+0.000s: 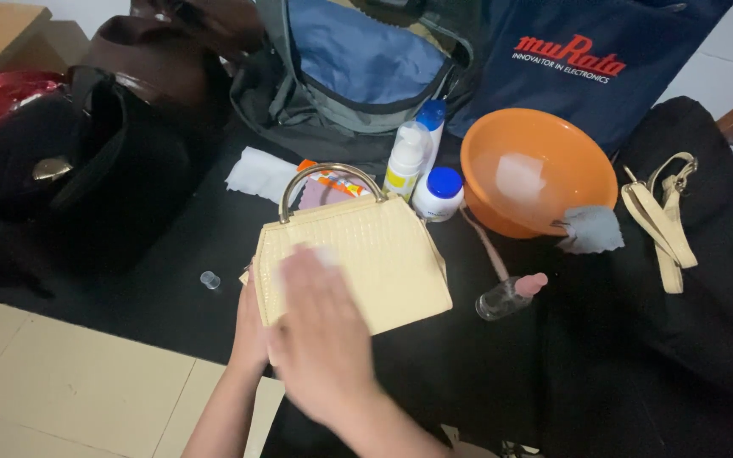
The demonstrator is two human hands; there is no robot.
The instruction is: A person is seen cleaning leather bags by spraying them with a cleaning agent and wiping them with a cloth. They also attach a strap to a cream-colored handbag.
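A cream, croc-textured handbag with a gold arched handle lies flat on a black cloth. My left hand grips the bag's lower left edge. My right hand, blurred by motion, lies flat on the bag's face with the fingers together. The edge of a white wipe shows under its fingertips.
Behind the bag stand a pump bottle and a blue-capped jar. An orange basin holds water, with a grey cloth on its rim. A small spray bottle, a cream strap, a clear cap and dark bags lie around.
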